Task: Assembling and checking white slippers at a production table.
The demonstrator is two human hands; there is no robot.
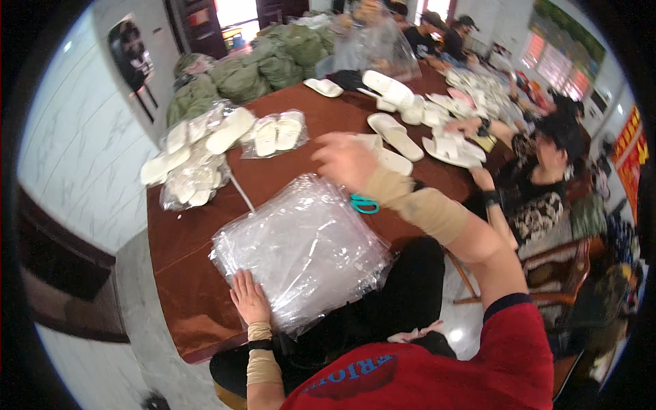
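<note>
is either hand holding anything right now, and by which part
Nothing is clearly held. The left hand lies flat on the stack of clear plastic bags, near its edge; the right hand is blurred, apparently empty.

A brown table (198, 301) carries a stack of clear plastic bags (304, 249) at six o'clock, bagged white slippers (205, 154) at ten, loose white slippers (410, 130) at one, and teal scissors (364, 203) at centre.

I sit in a packing workshop: white slippers (396, 134), clear bags (307, 253) and stuffed sacks (266, 65) crowd our long table (184, 273).
</note>
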